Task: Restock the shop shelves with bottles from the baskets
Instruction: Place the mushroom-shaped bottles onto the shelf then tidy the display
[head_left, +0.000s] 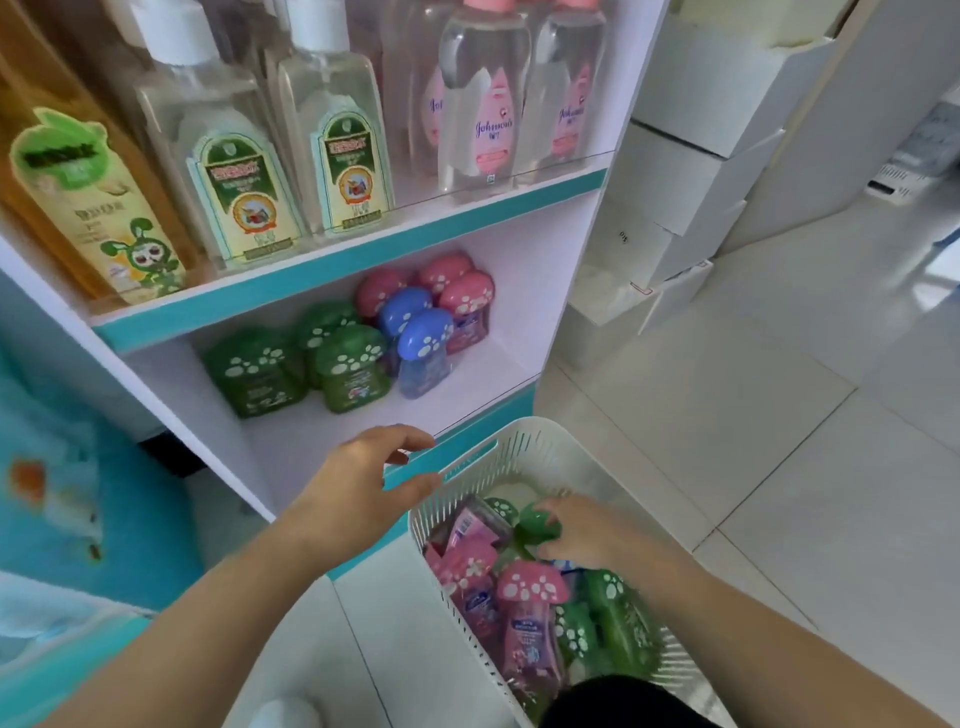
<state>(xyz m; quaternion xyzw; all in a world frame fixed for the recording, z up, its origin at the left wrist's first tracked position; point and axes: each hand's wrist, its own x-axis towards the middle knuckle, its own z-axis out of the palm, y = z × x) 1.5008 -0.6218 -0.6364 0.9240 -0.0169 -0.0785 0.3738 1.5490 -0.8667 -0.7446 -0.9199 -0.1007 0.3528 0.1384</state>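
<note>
down low: white basket (524, 452) holds mushroom-cap bottles (530, 613); right hand (576, 530) grips green bottle (537, 527).

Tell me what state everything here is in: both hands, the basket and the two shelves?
left hand: open, holding nothing, beside the basket rim.
right hand: inside the basket, fingers curled on a green bottle.
basket: part full of jumbled bottles.
lower shelf: part stocked, mushroom-cap bottles upright at the back, front bare.
upper shelf: stocked, tall bottles upright.
</note>
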